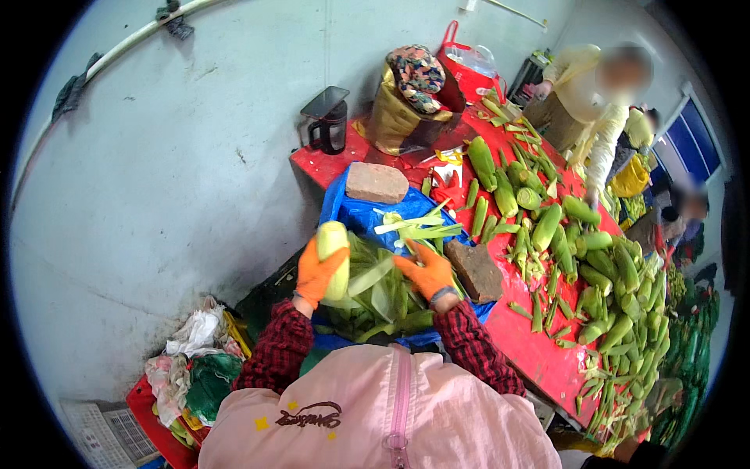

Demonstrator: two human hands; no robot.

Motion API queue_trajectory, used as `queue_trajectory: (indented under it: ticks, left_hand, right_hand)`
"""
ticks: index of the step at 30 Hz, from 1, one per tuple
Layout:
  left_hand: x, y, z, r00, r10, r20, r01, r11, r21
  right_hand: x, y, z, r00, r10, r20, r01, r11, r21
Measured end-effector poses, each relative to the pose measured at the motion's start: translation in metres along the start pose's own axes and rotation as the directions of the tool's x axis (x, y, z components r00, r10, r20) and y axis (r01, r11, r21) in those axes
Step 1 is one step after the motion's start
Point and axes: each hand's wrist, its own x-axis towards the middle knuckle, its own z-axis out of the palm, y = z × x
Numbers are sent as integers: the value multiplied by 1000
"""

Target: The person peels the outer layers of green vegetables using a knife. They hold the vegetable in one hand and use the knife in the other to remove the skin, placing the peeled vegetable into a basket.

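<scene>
My left hand (321, 271), in an orange glove, grips a pale, mostly stripped ear of corn (335, 237) upright over a blue-lined bin. My right hand (429, 271), also gloved in orange, is to its right with thumb and fingers apart. A pale strip of husk (370, 278) reaches to its fingertips; blur hides whether they pinch it. Below both hands, loose green husks (381, 311) fill the opening of the blue plastic liner (363, 214). More cut husk strips (419, 224) lie on the liner's far side.
A brick (377, 182) and a broken brick (474, 271) weigh down the liner. Unhusked corn (621, 287) is piled on the red table (515, 357). Behind are a black pitcher (329, 126) and a gold bag (404, 126). A co-worker (592, 117) reaches to the corn across the table.
</scene>
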Motion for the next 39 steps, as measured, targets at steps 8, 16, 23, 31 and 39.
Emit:
queue_trajectory:
  ticks: [8, 16, 23, 31, 39]
  left_hand:
    - [-7, 44, 53, 745, 96, 660, -499, 736, 457]
    - [-7, 11, 90, 649, -114, 752, 114, 992, 52]
    - [15, -81, 96, 299, -239, 924, -788, 484, 381]
    - [3, -140, 90, 423, -363, 830, -813, 251, 525]
    - [58, -193, 97, 772, -631, 69, -403, -402, 822]
  right_hand:
    - [-4, -21, -10, 999, -8, 48, -24, 772, 635]
    - [-22, 52, -44, 967, 115, -227, 149, 469, 871]
    - [-128, 70, -99, 820, 286, -497, 204, 664, 719]
    - [-357, 178, -172, 179, 501, -846, -398, 824, 404]
    - [-401, 237, -239, -106, 762, -638, -507, 511, 694]
